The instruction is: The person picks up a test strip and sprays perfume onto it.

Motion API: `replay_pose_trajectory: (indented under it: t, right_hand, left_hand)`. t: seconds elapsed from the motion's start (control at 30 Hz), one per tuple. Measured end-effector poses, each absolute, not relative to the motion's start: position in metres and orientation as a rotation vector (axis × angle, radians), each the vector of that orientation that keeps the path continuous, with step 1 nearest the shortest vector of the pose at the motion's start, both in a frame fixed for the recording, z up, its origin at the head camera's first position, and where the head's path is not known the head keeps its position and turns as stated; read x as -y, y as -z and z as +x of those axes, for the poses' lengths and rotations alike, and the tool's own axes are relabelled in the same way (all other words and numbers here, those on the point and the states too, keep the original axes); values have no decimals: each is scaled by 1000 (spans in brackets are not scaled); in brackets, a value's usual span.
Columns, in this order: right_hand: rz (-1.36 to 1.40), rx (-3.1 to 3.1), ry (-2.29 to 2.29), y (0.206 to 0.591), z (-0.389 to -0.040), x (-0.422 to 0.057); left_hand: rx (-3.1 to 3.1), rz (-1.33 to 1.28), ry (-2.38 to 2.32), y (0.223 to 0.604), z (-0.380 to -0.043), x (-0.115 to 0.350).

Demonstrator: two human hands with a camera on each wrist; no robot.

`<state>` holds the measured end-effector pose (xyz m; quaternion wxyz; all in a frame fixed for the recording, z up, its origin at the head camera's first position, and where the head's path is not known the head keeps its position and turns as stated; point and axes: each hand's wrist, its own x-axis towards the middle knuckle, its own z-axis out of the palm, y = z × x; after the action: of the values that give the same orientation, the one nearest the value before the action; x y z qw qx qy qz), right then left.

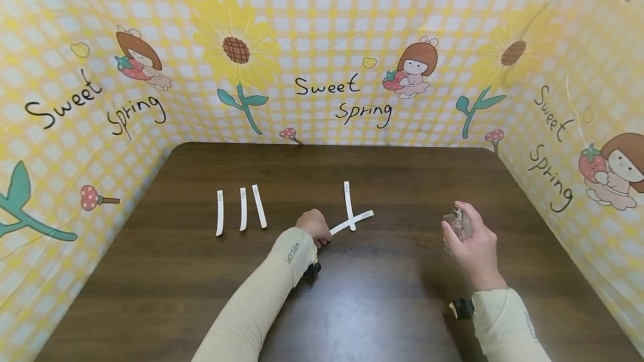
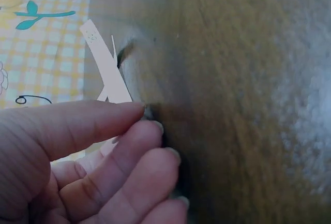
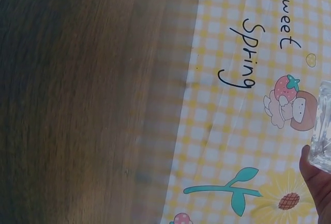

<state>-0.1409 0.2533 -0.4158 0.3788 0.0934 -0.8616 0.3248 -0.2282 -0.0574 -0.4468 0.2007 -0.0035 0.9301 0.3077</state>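
My left hand [image 1: 313, 224] pinches one end of a white paper test strip [image 1: 364, 216] between thumb and index finger. Its printed far end points right and crosses over a second paper strip [image 1: 347, 197]. In the left wrist view the pinched strip [image 2: 106, 61] rises from my fingertips, the other fingers curled below. Over on the right, my right hand [image 1: 478, 250] grips a clear glass perfume bottle [image 1: 457, 227] upright, the index finger at its silver spray top. Only part of the bottle [image 3: 322, 131] shows at the right wrist view's edge.
Three more white paper strips [image 1: 244, 209] lie side by side to the left on the dark wooden table [image 1: 151, 284]. A yellow checked cloth [image 1: 322, 32] with flowers and cartoon figures rises behind the table and along both sides.
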Motion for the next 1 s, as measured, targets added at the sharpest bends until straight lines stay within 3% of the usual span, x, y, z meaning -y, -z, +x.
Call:
replay_pose_trajectory:
  t: [0.43, 1.0]
  right_hand:
    - [252, 2230, -864, 419, -141, -249]
    - [329, 2186, -880, 424, -146, -225]
  left_hand:
    - [-2443, -115, -1180, 439, -225, 65]
    - [-2338, -63, -1431, 408, -207, 74]
